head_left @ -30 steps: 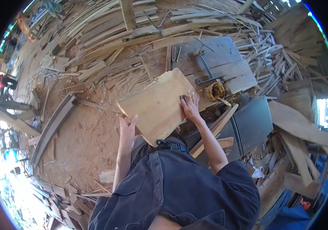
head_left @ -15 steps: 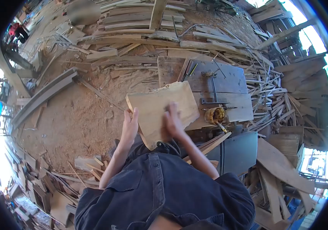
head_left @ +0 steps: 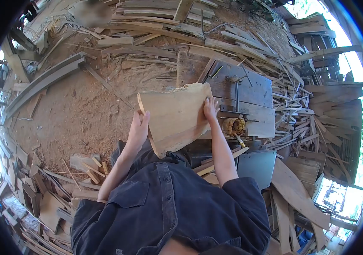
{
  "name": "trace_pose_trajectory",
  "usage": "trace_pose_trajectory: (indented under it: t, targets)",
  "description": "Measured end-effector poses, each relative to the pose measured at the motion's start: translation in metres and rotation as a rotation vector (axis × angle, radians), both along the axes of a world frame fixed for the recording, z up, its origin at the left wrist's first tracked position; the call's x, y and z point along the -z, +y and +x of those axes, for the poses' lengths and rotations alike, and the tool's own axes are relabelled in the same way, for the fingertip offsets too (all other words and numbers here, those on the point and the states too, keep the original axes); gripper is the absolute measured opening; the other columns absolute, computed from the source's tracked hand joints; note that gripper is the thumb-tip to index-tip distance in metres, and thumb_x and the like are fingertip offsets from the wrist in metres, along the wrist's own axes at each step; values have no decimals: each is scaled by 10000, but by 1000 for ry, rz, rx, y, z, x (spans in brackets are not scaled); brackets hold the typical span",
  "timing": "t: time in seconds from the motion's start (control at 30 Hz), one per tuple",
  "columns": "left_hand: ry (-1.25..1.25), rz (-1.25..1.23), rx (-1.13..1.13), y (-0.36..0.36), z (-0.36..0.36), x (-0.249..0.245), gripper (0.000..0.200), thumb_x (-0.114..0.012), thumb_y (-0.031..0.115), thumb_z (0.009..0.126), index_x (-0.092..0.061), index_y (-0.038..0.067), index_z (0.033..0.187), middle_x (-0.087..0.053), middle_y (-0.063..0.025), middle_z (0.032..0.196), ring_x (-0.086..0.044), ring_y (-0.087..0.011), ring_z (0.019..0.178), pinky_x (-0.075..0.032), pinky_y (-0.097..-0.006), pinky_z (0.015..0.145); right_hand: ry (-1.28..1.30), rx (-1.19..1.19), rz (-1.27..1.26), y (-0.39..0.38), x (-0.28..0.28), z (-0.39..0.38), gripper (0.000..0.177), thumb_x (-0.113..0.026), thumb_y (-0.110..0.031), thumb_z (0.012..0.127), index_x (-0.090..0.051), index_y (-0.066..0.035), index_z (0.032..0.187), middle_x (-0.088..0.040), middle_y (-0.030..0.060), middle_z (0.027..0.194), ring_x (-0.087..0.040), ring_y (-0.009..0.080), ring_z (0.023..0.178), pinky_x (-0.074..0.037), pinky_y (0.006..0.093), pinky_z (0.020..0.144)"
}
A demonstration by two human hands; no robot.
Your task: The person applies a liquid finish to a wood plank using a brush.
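The wooden slab (head_left: 175, 112) is tilted in front of me, its far end overlapping the workbench (head_left: 249, 91). My left hand (head_left: 139, 127) clasps its left edge, thumb on top. My right hand (head_left: 210, 108) lies flat along its right edge, fingers stretched out, near a yellow coil (head_left: 234, 126).

Hard daylight is brightly lighting the pale flat wooden board (head_left: 175, 112) and reddish sawdust-strewn ground (head_left: 84, 114); side edges are blowing out white, and fisheye curvature is bending the black-vignetted rim.
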State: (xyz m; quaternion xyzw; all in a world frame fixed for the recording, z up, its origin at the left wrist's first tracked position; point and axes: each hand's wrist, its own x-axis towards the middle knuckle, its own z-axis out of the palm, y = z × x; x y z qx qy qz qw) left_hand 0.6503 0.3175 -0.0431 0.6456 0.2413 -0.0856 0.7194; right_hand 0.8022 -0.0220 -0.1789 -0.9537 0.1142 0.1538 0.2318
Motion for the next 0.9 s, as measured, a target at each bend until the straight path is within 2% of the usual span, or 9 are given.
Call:
trace_pose_trajectory:
  t: [0.13,0.2,0.3,0.4,0.57,0.7,0.8,0.83,0.9]
  targets:
    - [-50,18,-35,0,-2,15,465,-476,394,1127,-490,-27,1325,-663,-220,1248,-625,-260,1210,-466,-373,1034,-57,195,192,17,54,-2,584,-298,-362,1123,-351,7,1572,-193,233,1718,-105,489,1587,-74,684,1250]
    - [-30,37,-46,3,3,5,476,-467,408,1129,-490,-26,1323,-659,-214,1238,-622,-258,1195,-464,-370,1031,-72,-174,107,95,-52,-59,573,-342,-280,1116,-284,24,1599,-185,283,1702,-86,480,1593,-63,725,1225]
    - [-4,41,-62,1,0,-5,480,-459,421,1131,-494,-23,1309,-652,-206,1205,-617,-253,1160,-462,-365,1024,-241,-449,229,171,-103,-123,660,-318,-324,1127,-113,-7,1669,-51,197,1755,12,375,1624,69,652,1244]
    - [-30,1,-74,-1,-6,-12,466,-469,416,1128,-498,-22,1285,-655,-220,1186,-623,-251,1151,-468,-363,1014,-263,-569,287,177,-135,-127,657,-324,-317,1127,-127,3,1666,-70,197,1753,8,380,1623,95,614,1253]
    - [46,30,-19,-1,-13,-9,435,-507,391,1115,-490,-15,1270,-699,-266,1174,-680,-275,1138,-510,-373,966,-150,-516,-238,88,-44,-45,631,-327,-365,1119,-213,-67,1664,-155,162,1748,-46,417,1614,60,714,1223]
    - [17,-7,15,-7,-10,-18,416,-532,362,1105,-470,-3,1296,-730,-304,1107,-731,-354,1076,-543,-413,907,170,68,-25,1,0,27,696,-269,-462,1110,-190,-44,1660,-101,157,1757,-37,433,1611,50,746,1211]
    - [-30,31,16,-6,-10,-17,417,-527,365,1105,-465,-2,1294,-727,-321,1058,-734,-396,1056,-543,-440,879,143,70,20,23,8,36,679,-283,-451,1104,-189,-86,1669,-63,181,1755,-17,464,1602,39,750,1210]
    - [-22,96,30,-7,-10,-18,424,-524,375,1104,-467,0,1293,-726,-321,1052,-734,-400,1045,-541,-447,872,-98,17,230,34,45,33,633,-281,-398,1114,-214,-92,1664,-52,224,1745,-16,494,1591,3,749,1216]
    - [-14,160,42,-8,-8,-25,430,-522,385,1103,-468,1,1292,-725,-321,1046,-734,-404,1034,-539,-454,864,85,-339,4,127,-92,-19,589,-258,-292,1135,-219,6,1641,-87,264,1728,-59,447,1602,-43,717,1237]
